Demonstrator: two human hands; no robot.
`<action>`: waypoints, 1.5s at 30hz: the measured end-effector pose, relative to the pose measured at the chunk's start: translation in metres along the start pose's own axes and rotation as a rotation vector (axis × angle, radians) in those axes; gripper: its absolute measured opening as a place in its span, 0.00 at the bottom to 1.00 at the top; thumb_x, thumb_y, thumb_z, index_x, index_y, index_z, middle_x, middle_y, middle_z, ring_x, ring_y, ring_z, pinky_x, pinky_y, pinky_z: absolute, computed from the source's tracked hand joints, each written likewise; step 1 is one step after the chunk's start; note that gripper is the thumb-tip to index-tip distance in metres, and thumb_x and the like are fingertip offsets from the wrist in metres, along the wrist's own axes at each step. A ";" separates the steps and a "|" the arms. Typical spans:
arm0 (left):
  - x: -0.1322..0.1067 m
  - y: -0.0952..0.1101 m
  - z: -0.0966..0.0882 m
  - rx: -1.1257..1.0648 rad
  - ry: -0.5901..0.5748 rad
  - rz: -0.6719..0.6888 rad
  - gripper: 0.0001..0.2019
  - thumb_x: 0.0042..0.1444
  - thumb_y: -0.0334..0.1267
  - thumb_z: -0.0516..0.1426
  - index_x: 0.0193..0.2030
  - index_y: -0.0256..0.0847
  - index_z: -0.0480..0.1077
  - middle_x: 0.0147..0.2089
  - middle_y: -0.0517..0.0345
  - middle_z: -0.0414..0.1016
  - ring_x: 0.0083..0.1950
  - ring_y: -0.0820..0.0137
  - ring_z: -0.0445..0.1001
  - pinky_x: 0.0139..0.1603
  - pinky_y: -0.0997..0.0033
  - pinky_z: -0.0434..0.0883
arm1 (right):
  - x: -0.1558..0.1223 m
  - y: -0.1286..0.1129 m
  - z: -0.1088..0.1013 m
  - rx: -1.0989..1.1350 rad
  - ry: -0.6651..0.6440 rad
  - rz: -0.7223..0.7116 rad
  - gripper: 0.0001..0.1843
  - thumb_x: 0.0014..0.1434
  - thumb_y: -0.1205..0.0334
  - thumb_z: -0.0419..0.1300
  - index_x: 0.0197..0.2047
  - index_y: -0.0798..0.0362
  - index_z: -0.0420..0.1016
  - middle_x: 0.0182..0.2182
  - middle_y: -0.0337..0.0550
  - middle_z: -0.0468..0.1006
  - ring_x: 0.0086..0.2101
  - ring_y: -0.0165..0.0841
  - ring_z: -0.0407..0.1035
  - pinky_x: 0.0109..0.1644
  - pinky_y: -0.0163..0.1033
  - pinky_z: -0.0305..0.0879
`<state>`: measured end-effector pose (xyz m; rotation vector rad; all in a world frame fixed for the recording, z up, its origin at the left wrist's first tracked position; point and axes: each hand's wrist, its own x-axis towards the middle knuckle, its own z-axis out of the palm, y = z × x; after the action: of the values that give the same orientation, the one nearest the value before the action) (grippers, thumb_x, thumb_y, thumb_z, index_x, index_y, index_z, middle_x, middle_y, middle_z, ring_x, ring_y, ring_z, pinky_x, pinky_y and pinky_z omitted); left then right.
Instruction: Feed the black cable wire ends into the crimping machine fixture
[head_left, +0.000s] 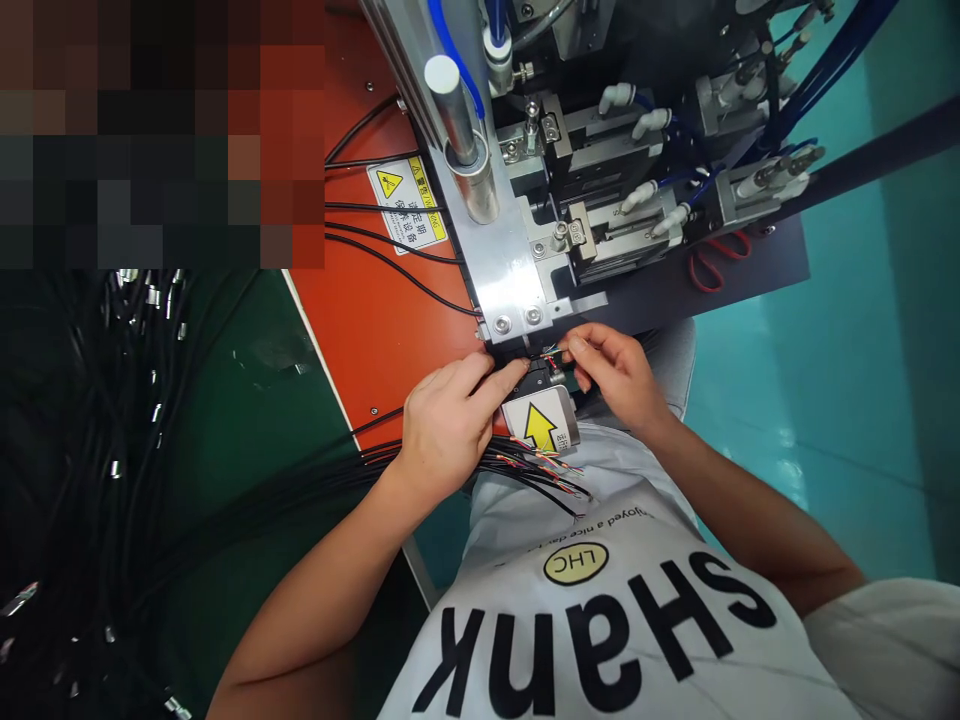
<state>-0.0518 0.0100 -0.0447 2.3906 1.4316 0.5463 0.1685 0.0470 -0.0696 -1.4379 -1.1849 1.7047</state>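
Note:
My left hand [454, 420] is at the machine's front edge, fingers bent and thumb stretched toward a small black fixture [534, 378]. It appears to hold the end of a black cable there, though the fingers hide most of it. Thin coloured wires [551, 352] fan out just past the thumb tip. On the other side, my right hand [619, 380] pinches the ends of these wires between thumb and index finger. Below the fixture is a metal block with a yellow arrow label [540, 425]. A bundle of black cables [525, 470] with stripped coloured ends passes under my left wrist.
Above my hands stands the machine's metal frame [510, 260] with pneumatic cylinders [622, 235] and blue hoses. An orange base plate [405, 340] carries a warning label [407, 205]. Many black cables [112, 440] lie on the green table at left. Red-handled scissors [709, 265] rest at right.

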 end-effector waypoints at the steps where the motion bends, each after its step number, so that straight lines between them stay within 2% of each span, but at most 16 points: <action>1: 0.000 0.000 0.000 0.000 0.000 0.001 0.17 0.67 0.31 0.48 0.58 0.40 0.72 0.42 0.49 0.73 0.51 0.63 0.74 0.43 0.68 0.72 | 0.000 -0.002 0.000 0.008 -0.008 0.006 0.13 0.63 0.51 0.61 0.37 0.52 0.72 0.28 0.36 0.71 0.23 0.24 0.61 0.26 0.34 0.57; 5: 0.001 0.001 -0.001 -0.003 0.001 -0.006 0.18 0.67 0.30 0.48 0.57 0.39 0.72 0.41 0.50 0.73 0.50 0.63 0.74 0.42 0.69 0.72 | 0.006 -0.010 0.002 -0.006 -0.039 0.029 0.11 0.60 0.54 0.64 0.35 0.53 0.72 0.23 0.33 0.68 0.23 0.24 0.60 0.26 0.33 0.56; 9: 0.001 0.000 -0.001 -0.009 -0.015 0.000 0.18 0.67 0.31 0.48 0.58 0.41 0.72 0.41 0.50 0.72 0.50 0.64 0.74 0.42 0.69 0.71 | 0.012 -0.015 -0.001 -0.024 -0.119 0.075 0.09 0.60 0.57 0.63 0.33 0.53 0.71 0.25 0.35 0.70 0.22 0.24 0.60 0.27 0.34 0.57; 13: 0.002 0.000 -0.001 -0.033 -0.020 -0.006 0.18 0.67 0.30 0.47 0.57 0.40 0.72 0.41 0.50 0.72 0.50 0.64 0.74 0.43 0.69 0.72 | 0.014 -0.020 -0.005 -0.052 -0.174 0.147 0.09 0.61 0.59 0.61 0.32 0.55 0.72 0.19 0.33 0.67 0.21 0.25 0.60 0.29 0.35 0.58; 15: 0.002 0.000 -0.001 -0.031 -0.022 -0.001 0.18 0.67 0.30 0.47 0.57 0.40 0.72 0.41 0.50 0.72 0.51 0.64 0.74 0.43 0.69 0.72 | 0.014 -0.018 -0.005 -0.053 -0.164 0.155 0.09 0.61 0.58 0.61 0.32 0.54 0.72 0.18 0.33 0.67 0.20 0.26 0.61 0.29 0.35 0.58; 19: 0.003 0.000 -0.001 -0.022 -0.030 0.001 0.19 0.67 0.30 0.47 0.58 0.41 0.71 0.42 0.50 0.72 0.52 0.64 0.74 0.43 0.70 0.71 | 0.014 -0.009 -0.005 -0.076 -0.110 0.120 0.10 0.60 0.55 0.63 0.34 0.53 0.72 0.22 0.36 0.72 0.21 0.27 0.64 0.28 0.36 0.61; 23: 0.002 0.000 -0.001 -0.026 -0.047 -0.019 0.19 0.67 0.30 0.47 0.58 0.42 0.71 0.42 0.50 0.73 0.51 0.64 0.74 0.43 0.70 0.71 | 0.013 -0.009 -0.005 -0.005 -0.131 0.121 0.11 0.59 0.54 0.64 0.32 0.54 0.73 0.18 0.33 0.69 0.20 0.26 0.62 0.29 0.36 0.60; 26: 0.003 0.000 -0.001 -0.027 -0.042 -0.017 0.18 0.67 0.30 0.47 0.58 0.42 0.72 0.41 0.50 0.73 0.50 0.65 0.74 0.42 0.70 0.71 | 0.012 -0.012 -0.006 0.049 -0.144 0.133 0.14 0.58 0.51 0.65 0.33 0.55 0.74 0.20 0.33 0.70 0.21 0.25 0.62 0.30 0.35 0.60; 29: 0.003 0.000 -0.002 -0.036 -0.035 -0.008 0.18 0.67 0.31 0.47 0.58 0.41 0.72 0.42 0.50 0.73 0.50 0.64 0.74 0.44 0.69 0.71 | 0.011 -0.012 -0.006 0.080 -0.113 0.103 0.16 0.57 0.49 0.66 0.34 0.55 0.74 0.27 0.36 0.74 0.23 0.25 0.64 0.31 0.35 0.63; 33: 0.003 0.001 -0.002 -0.046 -0.038 -0.022 0.19 0.67 0.30 0.46 0.58 0.41 0.72 0.41 0.50 0.73 0.49 0.65 0.73 0.43 0.69 0.71 | 0.010 -0.010 -0.002 0.053 -0.066 0.050 0.12 0.57 0.54 0.66 0.36 0.54 0.73 0.31 0.39 0.76 0.23 0.26 0.65 0.29 0.35 0.63; 35: 0.002 0.002 -0.001 -0.036 -0.046 -0.026 0.19 0.67 0.30 0.46 0.58 0.41 0.72 0.41 0.50 0.73 0.48 0.65 0.73 0.42 0.70 0.70 | 0.008 -0.013 0.001 -0.084 -0.030 0.001 0.09 0.59 0.56 0.63 0.36 0.53 0.72 0.29 0.39 0.75 0.23 0.27 0.65 0.28 0.36 0.62; 38: 0.001 0.002 -0.001 0.005 -0.051 -0.021 0.19 0.67 0.30 0.46 0.58 0.42 0.72 0.40 0.50 0.73 0.43 0.67 0.73 0.38 0.70 0.68 | 0.005 -0.020 0.004 -0.429 0.097 -0.156 0.05 0.60 0.62 0.62 0.33 0.53 0.72 0.26 0.40 0.75 0.26 0.31 0.66 0.31 0.38 0.62; 40: 0.001 0.003 -0.001 0.034 -0.050 -0.017 0.19 0.67 0.30 0.46 0.58 0.42 0.72 0.41 0.51 0.74 0.41 0.68 0.72 0.38 0.70 0.67 | 0.003 -0.021 0.004 -0.520 0.136 -0.200 0.04 0.59 0.64 0.62 0.32 0.53 0.72 0.26 0.42 0.75 0.26 0.32 0.67 0.32 0.39 0.62; 45: 0.001 0.003 -0.001 0.041 -0.044 0.001 0.19 0.67 0.30 0.46 0.58 0.42 0.72 0.40 0.51 0.74 0.39 0.69 0.71 0.37 0.71 0.66 | -0.007 -0.005 -0.001 -0.201 0.108 -0.070 0.10 0.65 0.53 0.59 0.39 0.51 0.72 0.30 0.40 0.76 0.22 0.28 0.67 0.26 0.36 0.61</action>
<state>-0.0493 0.0100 -0.0424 2.4194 1.4361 0.4658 0.1708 0.0430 -0.0616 -1.5664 -1.3607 1.4751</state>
